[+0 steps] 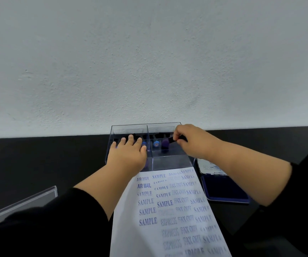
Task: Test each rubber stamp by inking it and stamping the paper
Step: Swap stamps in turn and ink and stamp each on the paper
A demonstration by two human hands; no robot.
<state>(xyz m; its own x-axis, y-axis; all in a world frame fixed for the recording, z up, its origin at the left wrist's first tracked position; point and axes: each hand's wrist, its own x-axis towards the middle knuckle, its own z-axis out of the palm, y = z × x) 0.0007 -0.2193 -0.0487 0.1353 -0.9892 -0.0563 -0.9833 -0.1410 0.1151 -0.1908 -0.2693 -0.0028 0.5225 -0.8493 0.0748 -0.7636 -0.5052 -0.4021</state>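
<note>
A clear plastic box (168,162) with two compartments stands at the back of the black table and holds several rubber stamps (165,144) with blue and purple handles. My left hand (128,153) lies flat, fingers straight, over the stamps in the left compartment. Over the right compartment, my right hand (192,140) pinches a black stamp (175,140) by its end. In front of the box lies a white paper (169,214) covered with blue imprints reading SAMPLE, AIR MAIL, FAX OUT and EXPRESS. An open blue ink pad (225,188) sits to the paper's right.
The ink pad's lid (209,166) lies open behind the pad, beside the box. A clear plastic lid or tray (21,204) lies at the table's left front. A white wall rises directly behind the table (47,164).
</note>
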